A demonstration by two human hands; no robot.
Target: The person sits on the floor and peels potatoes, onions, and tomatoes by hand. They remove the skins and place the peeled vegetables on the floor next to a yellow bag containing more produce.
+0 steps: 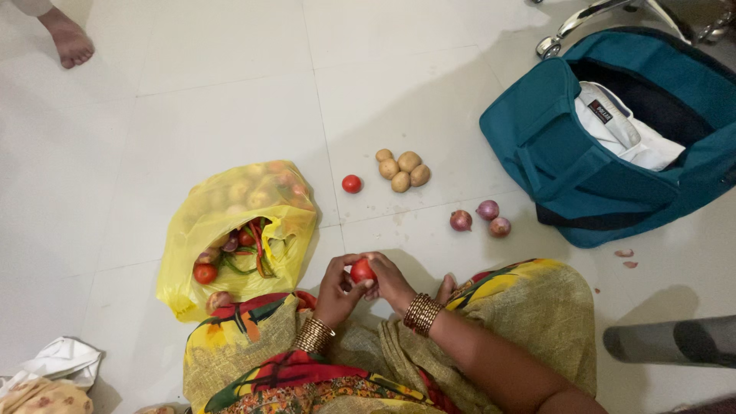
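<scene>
At the bottom middle of the frame, both hands, left hand (336, 290) and right hand (392, 282), hold one tomato (362, 270) between their fingers.

Potatoes (402, 170) lie between bag (238, 230) and holdall (567, 153), onions (481, 217) seemingly nearer.

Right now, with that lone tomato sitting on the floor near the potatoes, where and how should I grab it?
Take the lone tomato from above, fingertips around its round sides. It sits apart from the potatoes on bare floor, so nothing blocks a top approach, though both hands are on another tomato.
</scene>
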